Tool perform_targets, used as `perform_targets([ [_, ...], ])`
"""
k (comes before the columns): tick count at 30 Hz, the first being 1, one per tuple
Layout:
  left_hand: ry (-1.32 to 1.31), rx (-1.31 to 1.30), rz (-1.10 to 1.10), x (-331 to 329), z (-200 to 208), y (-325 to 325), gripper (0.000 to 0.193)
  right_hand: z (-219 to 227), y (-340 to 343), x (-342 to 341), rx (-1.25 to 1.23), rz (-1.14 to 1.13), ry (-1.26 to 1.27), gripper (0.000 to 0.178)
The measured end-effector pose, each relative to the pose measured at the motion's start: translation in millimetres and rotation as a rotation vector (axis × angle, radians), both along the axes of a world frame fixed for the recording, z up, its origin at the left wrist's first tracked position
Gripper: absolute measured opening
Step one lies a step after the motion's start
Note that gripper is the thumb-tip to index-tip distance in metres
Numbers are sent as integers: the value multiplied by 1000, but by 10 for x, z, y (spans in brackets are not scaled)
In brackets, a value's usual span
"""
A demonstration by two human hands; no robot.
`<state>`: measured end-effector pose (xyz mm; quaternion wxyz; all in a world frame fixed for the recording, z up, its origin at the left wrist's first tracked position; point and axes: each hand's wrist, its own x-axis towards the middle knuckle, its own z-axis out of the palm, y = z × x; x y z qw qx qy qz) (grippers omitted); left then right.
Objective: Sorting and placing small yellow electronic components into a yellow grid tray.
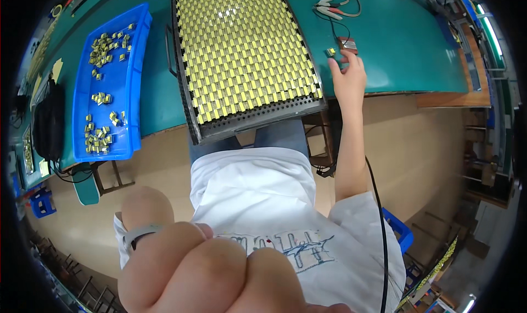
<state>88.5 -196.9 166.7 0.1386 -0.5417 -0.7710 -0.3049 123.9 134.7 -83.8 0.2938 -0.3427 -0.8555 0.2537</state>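
My right hand [349,77] reaches over the green table at the right, thumb and fingers apart. Just beyond its fingertips lies a small yellow-taped transformer [331,52], beside a small reddish-brown block [347,45] with a metallic top and wires running to it. The fingers seem to be at the near edge of that block; whether they touch it I cannot tell. My left hand [208,269] is raised very close to the camera, fingers curled, a grey band on its wrist. Anything inside that hand is hidden.
A black tray [241,123] packed with rows of yellow-taped transformers stands mid-table, overhanging the front edge. Left of it, a blue bin [132,93] holds scattered transformers. Clip leads [329,8] lie at the back right. A black cable [379,220] hangs down at my right side.
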Motion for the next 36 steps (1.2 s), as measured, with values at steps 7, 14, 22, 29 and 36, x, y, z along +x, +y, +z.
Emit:
perform_targets([
  [7, -214, -436, -107, -153, 154, -241, 19, -55, 76, -186, 248, -110, -169, 33],
  [14, -1116, 256, -169, -453, -1229, 124, 21, 734, -903, 172, -78, 346, 167, 27],
  [22, -1568, 263, -226, -333, -1614, 334, 22, 943, -1411, 446, 6, 678, 194, 30],
  [29, -1459, 212, -248, -304, -1626, 265, 11, 956, -1473, 527, 50, 711, 227, 33],
  [36, -1357, 131, -303, -347, -1604, 219, 10, 989, -1470, 588, -16, 755, 243, 33],
])
